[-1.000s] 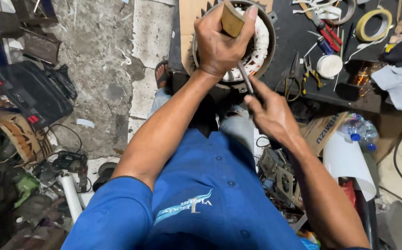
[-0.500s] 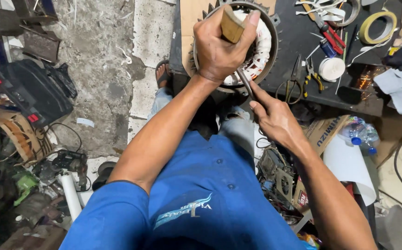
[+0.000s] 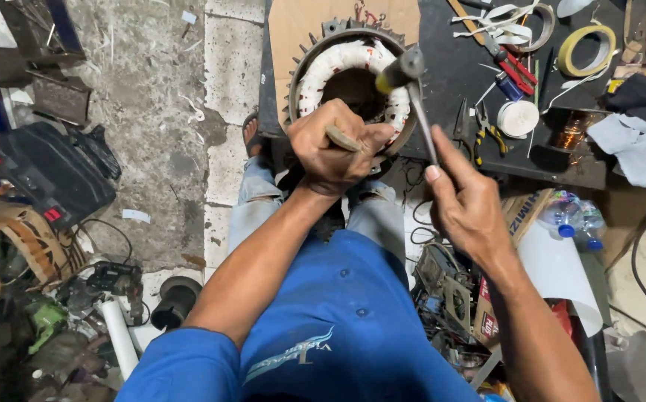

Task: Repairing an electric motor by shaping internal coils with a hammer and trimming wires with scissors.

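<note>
L hand (image 3: 334, 152) fisted on wood block (image 3: 344, 138) at stator (image 3: 352, 74) rim, bench's near edge. R hand (image 3: 466, 201) grips hammer (image 3: 411, 89) above windings.

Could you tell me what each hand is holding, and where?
Right hand: hammer, by its handle. Left hand: a wooden stick, around its middle.

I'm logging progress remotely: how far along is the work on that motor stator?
Done: the stator already carries white-wrapped windings around its ring. In hand: the left hand presses a small wooden piece at the near rim, while the right hand has a hammer raised over it. Left: cannot tell.
</note>
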